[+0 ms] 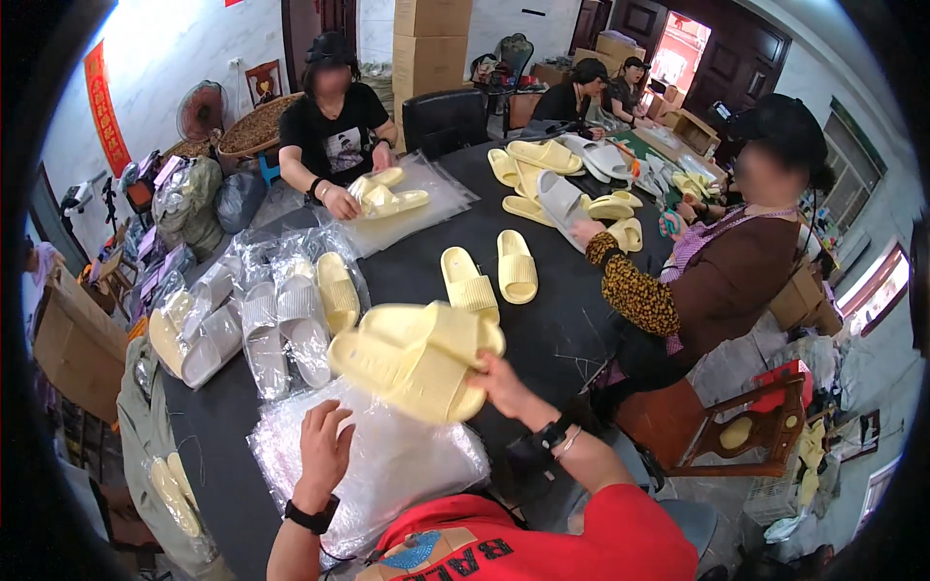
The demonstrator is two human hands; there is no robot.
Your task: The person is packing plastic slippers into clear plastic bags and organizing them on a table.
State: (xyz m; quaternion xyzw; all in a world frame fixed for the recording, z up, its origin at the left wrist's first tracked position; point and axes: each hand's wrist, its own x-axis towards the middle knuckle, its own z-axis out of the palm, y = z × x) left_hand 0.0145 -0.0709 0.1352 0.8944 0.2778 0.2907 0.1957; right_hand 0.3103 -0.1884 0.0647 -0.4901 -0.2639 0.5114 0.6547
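My right hand (506, 389) grips a pair of pale yellow slippers (402, 373) by the side of their straps, raised over the table and slightly blurred. The soles lie side by side, toes pointing left. Close to them, my left hand (325, 450) is open with curved, parted fingers and nothing in it. It hovers by a stack of clear plastic bags (407, 479) at the table's near edge. Beyond the held pair, two loose yellow slippers (469, 286) rest apart on the black table (407, 261).
Bagged grey and yellow slippers (291, 315) are heaped at left. Across the table a person (334, 126) handles yellow slippers on bags; another at right (717, 252) reaches toward a pile of slippers (542, 160). A wooden chair (722, 426) stands right of me.
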